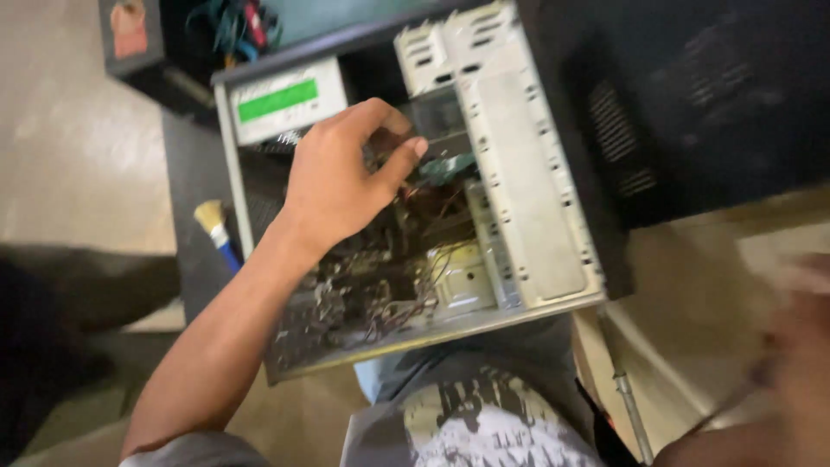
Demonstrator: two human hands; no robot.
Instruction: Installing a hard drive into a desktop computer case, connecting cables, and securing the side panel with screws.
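Left of the left hand (341, 177) lies a brush (216, 229); that hand reaches into the open computer case (519, 173), fingers pinched among wires (406, 303), side panel already off, components still inside; the right hand (791, 346) is blurred, grip unclear

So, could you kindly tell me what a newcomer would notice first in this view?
The opened computer case fills the centre, its dusty wiring and boards exposed. The left hand reaches into it, fingers pinched near a greenish part, hold unclear. A blue-handled brush lies left of the case; the blurred right hand sits at the right edge.
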